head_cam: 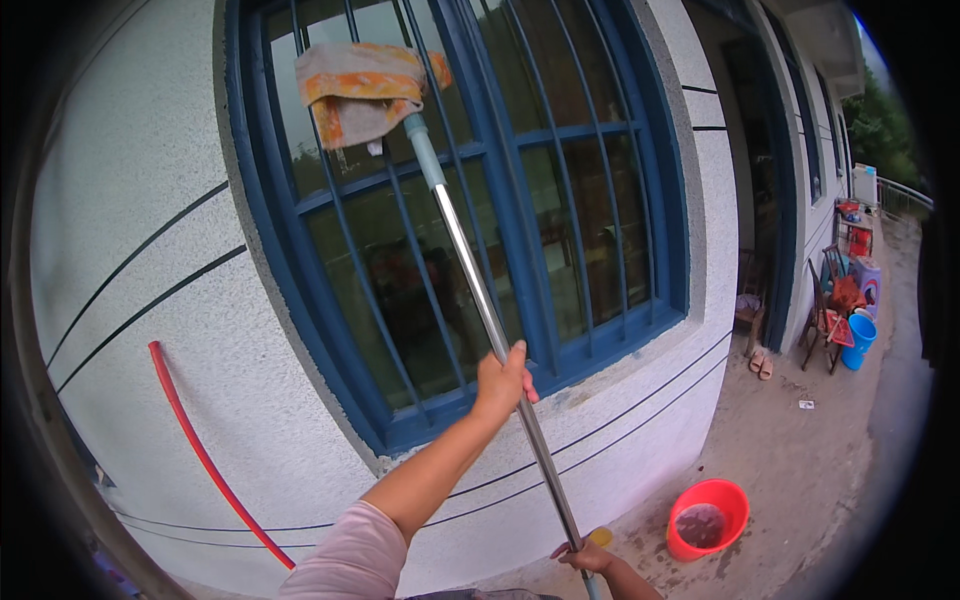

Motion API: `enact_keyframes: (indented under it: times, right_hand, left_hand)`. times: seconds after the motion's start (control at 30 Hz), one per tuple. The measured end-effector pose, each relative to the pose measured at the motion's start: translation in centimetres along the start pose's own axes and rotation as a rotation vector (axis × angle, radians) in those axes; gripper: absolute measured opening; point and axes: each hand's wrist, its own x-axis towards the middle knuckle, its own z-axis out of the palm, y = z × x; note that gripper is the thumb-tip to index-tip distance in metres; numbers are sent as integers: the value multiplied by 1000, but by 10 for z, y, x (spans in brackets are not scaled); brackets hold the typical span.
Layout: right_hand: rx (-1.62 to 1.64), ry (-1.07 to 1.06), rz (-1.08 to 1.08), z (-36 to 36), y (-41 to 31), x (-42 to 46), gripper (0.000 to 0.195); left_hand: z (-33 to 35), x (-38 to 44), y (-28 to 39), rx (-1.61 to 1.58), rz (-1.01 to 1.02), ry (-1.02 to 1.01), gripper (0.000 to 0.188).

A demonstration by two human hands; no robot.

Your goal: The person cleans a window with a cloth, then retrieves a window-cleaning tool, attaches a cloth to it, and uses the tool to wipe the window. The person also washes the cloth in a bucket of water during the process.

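My left hand (504, 381) is closed round the middle of a long metal pole (474, 277). Lower down, near the bottom of the view, my right hand (586, 559) grips the same pole close to its lower end. An orange and grey cloth (367, 86) is wrapped over the pole's head, up at the blue metal bars in the upper left part of the window (495, 187). The cloth hides the head itself, and whether it touches the glass I cannot tell.
A red bucket (707, 519) with murky liquid stands on the concrete at lower right. A red tube (202, 450) leans on the white wall at left. Farther right are slippers (760, 365), a wooden chair (817, 322) and a blue bucket (859, 341) near a doorway.
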Motion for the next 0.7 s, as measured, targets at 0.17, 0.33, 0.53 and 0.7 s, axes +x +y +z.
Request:
enact_keyframes:
  times: [0.17,0.33,0.53,0.7]
  right_hand:
    - [-16,-72,-65,-24,-112,30,26]
    - [191,109,-263,-12,-230,40,26]
    - [-91,470,-431,6,-172,70,24]
    - [-28,-23,-117,12,-83,43,20]
  left_hand:
    - [-9,62,93,26,207,51,31]
    - [-30,123,191,145,280,214,35]
    - [-31,109,164,169,298,166,32]
    - [-46,33,97,163,186,-21,28]
